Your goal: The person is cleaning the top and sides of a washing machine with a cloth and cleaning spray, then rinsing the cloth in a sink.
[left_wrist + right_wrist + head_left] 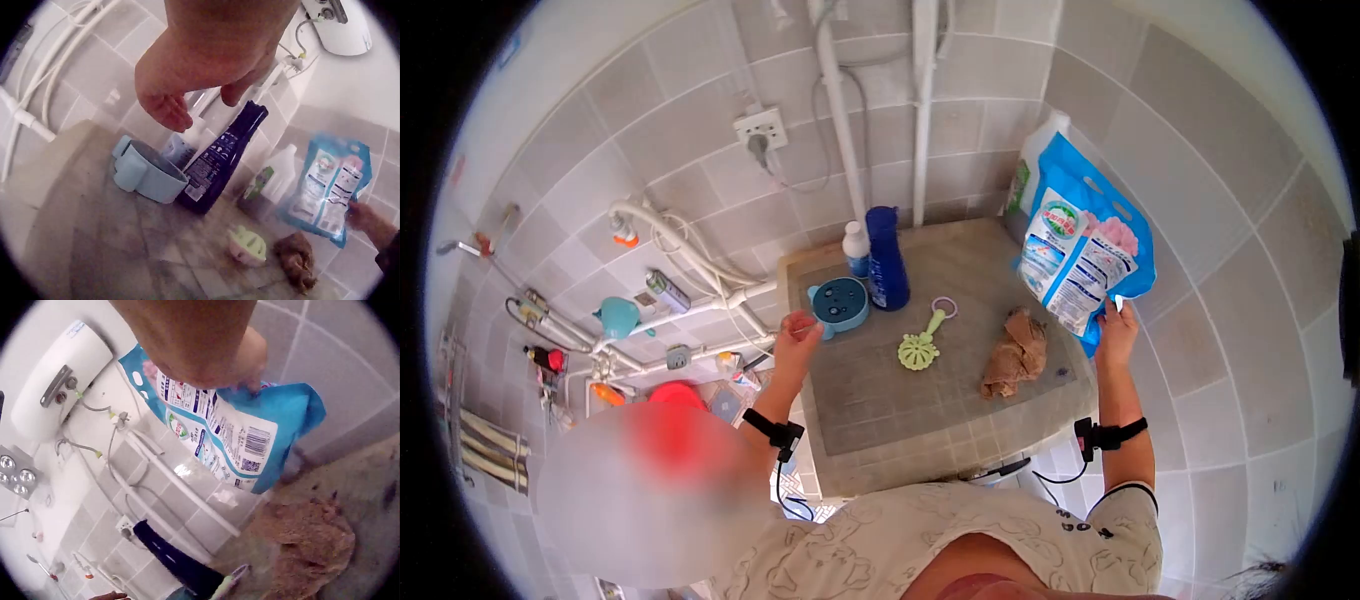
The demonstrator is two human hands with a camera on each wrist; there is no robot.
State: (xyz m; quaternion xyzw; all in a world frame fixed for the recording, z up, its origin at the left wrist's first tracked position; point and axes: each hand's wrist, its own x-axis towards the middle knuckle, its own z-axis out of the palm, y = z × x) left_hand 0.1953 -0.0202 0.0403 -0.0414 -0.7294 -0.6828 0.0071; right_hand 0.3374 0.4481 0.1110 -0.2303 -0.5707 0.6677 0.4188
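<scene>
The grey ledge [870,410] is the biggest thing here, with the blue bottle [888,262] standing near its wall edge, and I'd place everything else by that bottle. The bag [1092,262] is well off to its right, gripped at the side edge by the person's right hand [1116,335], thumb and fingers closed on the plastic, and well apart from the left hand [798,335]. Its slotted end points up and leans to the right; the long axis slants down leftward from there to the lower end. Whether that lower end touches the ledge, I can't tell. The white jug [1022,183] stands right of the bottle, partly behind the bag. The brown cloth [1016,355] lies crumpled to the bottle's right and closer to the person, below the bag. The teal box [840,305], with its little rounded ears, sits just left of the bottle; beside it is the left hand, fingers loosely bent, thumb apart, holding nothing. Close against the bottle's left side, the white-capped small bottle [856,248] stands upright. The green tool [918,350] lies right of the bottle and nearer the person, its purple ring end toward the wall.
</scene>
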